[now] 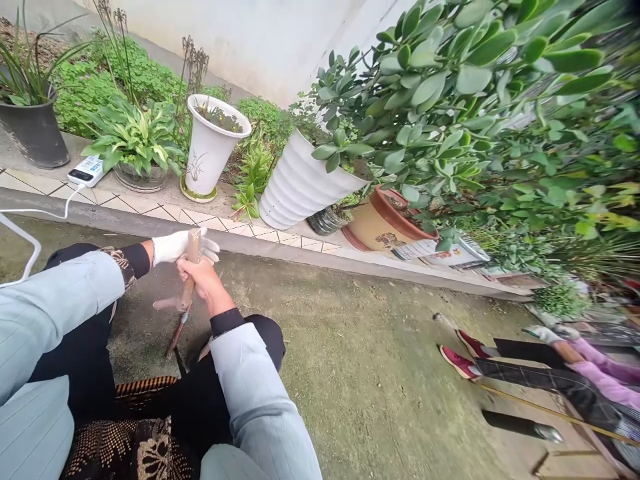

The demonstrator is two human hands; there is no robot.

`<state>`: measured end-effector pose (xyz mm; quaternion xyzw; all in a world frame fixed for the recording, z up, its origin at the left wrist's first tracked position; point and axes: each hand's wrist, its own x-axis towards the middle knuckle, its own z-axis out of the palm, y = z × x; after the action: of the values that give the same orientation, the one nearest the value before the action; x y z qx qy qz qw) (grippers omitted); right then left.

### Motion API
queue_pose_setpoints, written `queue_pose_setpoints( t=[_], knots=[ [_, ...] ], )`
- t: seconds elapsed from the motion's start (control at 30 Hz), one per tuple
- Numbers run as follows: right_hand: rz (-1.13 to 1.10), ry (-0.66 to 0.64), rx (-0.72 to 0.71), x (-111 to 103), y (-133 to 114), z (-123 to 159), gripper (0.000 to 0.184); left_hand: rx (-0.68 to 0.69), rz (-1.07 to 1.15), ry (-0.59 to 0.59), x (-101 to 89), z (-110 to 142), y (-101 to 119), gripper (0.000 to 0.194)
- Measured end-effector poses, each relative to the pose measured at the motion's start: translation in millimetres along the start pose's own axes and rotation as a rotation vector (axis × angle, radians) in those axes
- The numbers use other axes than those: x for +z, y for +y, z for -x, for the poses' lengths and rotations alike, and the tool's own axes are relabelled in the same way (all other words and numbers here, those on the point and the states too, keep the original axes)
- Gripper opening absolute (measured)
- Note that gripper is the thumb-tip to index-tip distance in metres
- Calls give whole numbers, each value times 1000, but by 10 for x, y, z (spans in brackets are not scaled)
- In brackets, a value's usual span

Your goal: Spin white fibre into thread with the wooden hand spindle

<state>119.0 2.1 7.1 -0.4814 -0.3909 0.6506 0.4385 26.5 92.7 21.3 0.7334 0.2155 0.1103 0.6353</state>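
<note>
My left hand (183,245), in a white glove, grips the upper end of a wooden tool handle (189,283). My right hand (200,277) is bare and wraps the same handle just below the glove. A flat wooden piece (167,304) juts sideways from the handle. Below it, a dark metal shank (176,337) points down towards the ground. The tool's lower tip is partly hidden by my right knee. Both hands are held above my lap, over the mossy concrete.
Potted plants, including a white ribbed pot (305,183) and a terracotta pot (385,220), line a tiled kerb (210,230). A large jade plant (450,87) fills the upper right. At the lower right, another person (545,363) sits with red shoes and a gloved hand.
</note>
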Motion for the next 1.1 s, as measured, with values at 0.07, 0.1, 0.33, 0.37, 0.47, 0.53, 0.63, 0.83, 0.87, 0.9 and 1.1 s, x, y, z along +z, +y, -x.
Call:
queue_pose_setpoints(
  t=[0.07, 0.1, 0.33, 0.37, 0.47, 0.53, 0.63, 0.83, 0.87, 0.9, 1.1],
  knots=[
    [-167, -100, 59, -184, -147, 93, 31, -49, 226, -43, 102, 96, -41, 61],
    [-224, -142, 95, -263, -214, 137, 33, -91, 405, -96, 134, 150, -60, 70],
    [-387, -208, 144, -611, -475, 228, 35, -167, 556, -60, 88, 417, -125, 49],
    [-364, -214, 141, -649, -476, 214, 37, -150, 514, 22, 83, 424, -132, 43],
    [-254, -199, 149, -740, -440, 165, 36, -172, 411, 115, 86, 417, -138, 35],
    [-196, -167, 140, -771, -410, 145, 34, -206, 367, 91, 86, 408, -124, 38],
    [-144, -191, 143, -790, -391, 144, 42, -216, 304, 27, 67, 404, -100, 42],
    [49, -74, 64, -746, -297, 146, 47, -207, 194, -75, 36, 408, -107, 37],
    [78, -19, 35, -726, -260, 137, 44, -203, 187, -85, 41, 410, -106, 36],
    [116, 37, 14, -708, -222, 128, 40, -201, 176, -93, 48, 413, -104, 36],
    [372, 180, 69, -726, -104, 131, 42, -167, 64, -171, 112, 433, -82, 32]
  ],
)
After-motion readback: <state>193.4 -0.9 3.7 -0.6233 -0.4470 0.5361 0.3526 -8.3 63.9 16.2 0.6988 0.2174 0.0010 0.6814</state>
